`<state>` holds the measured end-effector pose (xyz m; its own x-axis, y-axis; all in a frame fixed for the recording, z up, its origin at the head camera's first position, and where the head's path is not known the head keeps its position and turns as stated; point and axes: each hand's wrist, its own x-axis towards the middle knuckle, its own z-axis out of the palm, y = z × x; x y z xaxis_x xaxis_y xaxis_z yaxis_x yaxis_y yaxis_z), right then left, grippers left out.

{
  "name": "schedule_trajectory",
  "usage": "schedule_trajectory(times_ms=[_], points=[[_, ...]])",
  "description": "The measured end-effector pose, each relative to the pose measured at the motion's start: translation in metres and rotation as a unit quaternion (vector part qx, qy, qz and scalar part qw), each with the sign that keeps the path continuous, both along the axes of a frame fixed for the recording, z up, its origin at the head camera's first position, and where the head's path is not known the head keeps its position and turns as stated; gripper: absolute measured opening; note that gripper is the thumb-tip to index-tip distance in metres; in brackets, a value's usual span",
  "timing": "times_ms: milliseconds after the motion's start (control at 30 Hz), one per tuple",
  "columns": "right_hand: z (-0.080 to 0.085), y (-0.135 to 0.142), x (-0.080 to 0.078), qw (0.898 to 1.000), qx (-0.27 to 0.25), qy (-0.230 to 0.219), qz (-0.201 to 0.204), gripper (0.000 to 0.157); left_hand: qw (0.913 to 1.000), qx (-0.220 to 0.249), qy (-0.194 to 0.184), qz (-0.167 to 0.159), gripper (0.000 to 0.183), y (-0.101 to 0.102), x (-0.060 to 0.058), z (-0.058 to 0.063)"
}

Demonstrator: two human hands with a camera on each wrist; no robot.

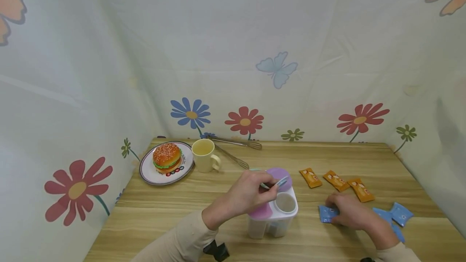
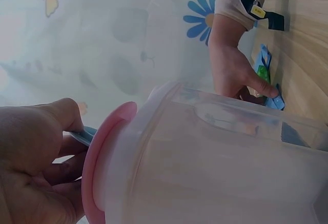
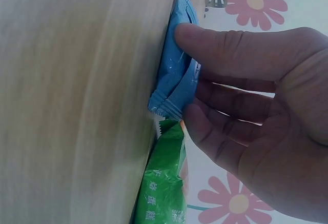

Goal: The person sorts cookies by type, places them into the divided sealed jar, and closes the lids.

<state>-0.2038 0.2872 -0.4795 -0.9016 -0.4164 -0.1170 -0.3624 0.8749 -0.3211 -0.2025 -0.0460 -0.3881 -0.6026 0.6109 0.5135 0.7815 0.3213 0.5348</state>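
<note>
My left hand (image 1: 245,193) pinches a light blue lid (image 1: 282,181) over a clear container (image 1: 256,229) with a white top. One round opening (image 1: 285,203) in that top is uncovered; a purple lid (image 1: 278,173) and a pink lid (image 1: 263,212) cover others. Something blue (image 2: 294,134) shows through the container's clear wall. To the right, my right hand (image 1: 351,213) holds a small blue packet (image 3: 177,65) between thumb and fingers, low at the tabletop. Beside it in the right wrist view lies a green packet (image 3: 164,183), which my hand hides in the head view.
Three orange packets (image 1: 335,180) lie behind my right hand, and more blue packets (image 1: 401,214) lie right of it. At the back left are a plate (image 1: 149,175) with a toy burger (image 1: 166,157), a yellow mug (image 1: 204,161) and whisks (image 1: 233,157). A flowered curtain (image 1: 225,51) encloses the table.
</note>
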Motion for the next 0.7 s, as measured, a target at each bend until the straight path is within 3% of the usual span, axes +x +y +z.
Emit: schedule_trajectory(times_ms=[400, 700], points=[[-0.0011, 0.0, -0.0012, 0.999, -0.039, 0.015, 0.016, 0.045, 1.0, -0.008, -0.002, 0.002, 0.005, -0.0001, -0.0002, 0.0006], [0.0012, 0.002, -0.0013, 0.996, -0.074, 0.038, 0.02, 0.03, 1.0, -0.004, -0.004, 0.0, 0.005, -0.0003, -0.0008, 0.0]])
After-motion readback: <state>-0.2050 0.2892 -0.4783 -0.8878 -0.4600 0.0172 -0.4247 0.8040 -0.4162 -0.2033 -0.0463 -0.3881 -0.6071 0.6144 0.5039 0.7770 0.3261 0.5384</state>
